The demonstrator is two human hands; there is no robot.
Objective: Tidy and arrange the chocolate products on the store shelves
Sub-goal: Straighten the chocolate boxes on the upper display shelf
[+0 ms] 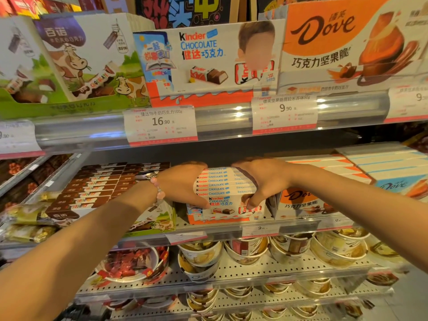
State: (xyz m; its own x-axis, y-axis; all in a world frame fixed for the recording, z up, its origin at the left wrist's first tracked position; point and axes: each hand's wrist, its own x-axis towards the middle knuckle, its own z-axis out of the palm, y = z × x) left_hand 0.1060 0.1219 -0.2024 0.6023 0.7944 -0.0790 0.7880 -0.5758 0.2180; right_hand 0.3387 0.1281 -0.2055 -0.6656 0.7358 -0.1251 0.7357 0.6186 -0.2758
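A row of white Kinder Chocolate boxes [220, 185] stands in an orange-and-white display tray [217, 219] on the middle shelf. My left hand [183, 184], with a pink bead bracelet on the wrist, presses against the left side of the row. My right hand [261, 179] grips the right side, fingertips curled over the front box. Both hands hold the Kinder boxes between them. Brown bar boxes [92, 193] fill the tray to the left, and a Dove display box [301, 200] stands to the right.
The upper shelf carries large cow-print [76, 61], Kinder [208, 63] and Dove [347, 42] display cartons above a price rail [231, 121]. White Dove boxes [382, 165] lie far right. Gold-wrapped packs [25, 218] lie far left. Lower shelves hold round tubs [254, 251].
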